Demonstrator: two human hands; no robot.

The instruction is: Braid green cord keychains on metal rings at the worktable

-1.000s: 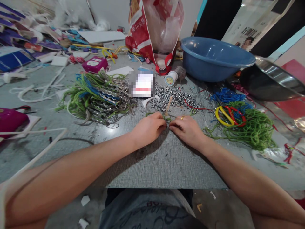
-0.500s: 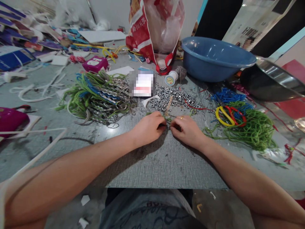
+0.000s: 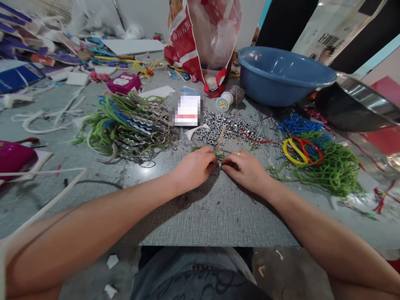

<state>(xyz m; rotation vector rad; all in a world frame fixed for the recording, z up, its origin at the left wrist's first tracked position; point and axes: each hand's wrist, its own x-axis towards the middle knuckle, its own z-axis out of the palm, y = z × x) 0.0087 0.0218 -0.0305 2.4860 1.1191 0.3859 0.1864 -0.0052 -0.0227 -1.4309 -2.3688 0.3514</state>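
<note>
Close together over the table [image 3: 218,221], my left hand [image 3: 198,168] and my right hand [image 3: 245,171] pinch a thin green cord [image 3: 220,156]. Most of the cord is hidden by my fingers, and its ends cannot be followed. A ring sits on a finger of my right hand. Just beyond my fingertips lies a narrow wooden stick [image 3: 221,136], with a spread of small metal nuts [image 3: 233,125] behind it. To the left is a bundle of green and blue cords threaded with metal pieces [image 3: 134,123].
At right, red and yellow-handled scissors [image 3: 295,152] rest by a heap of green cords [image 3: 337,171]. A phone [image 3: 187,109], a thread spool [image 3: 224,101], a red bag [image 3: 184,50], a blue basin [image 3: 281,77] and a steel bowl [image 3: 353,104] stand farther back.
My right hand has shifted slightly left, and its fingertips are a little nearer my left hand's. Both hands stay pinched at the cord.
</note>
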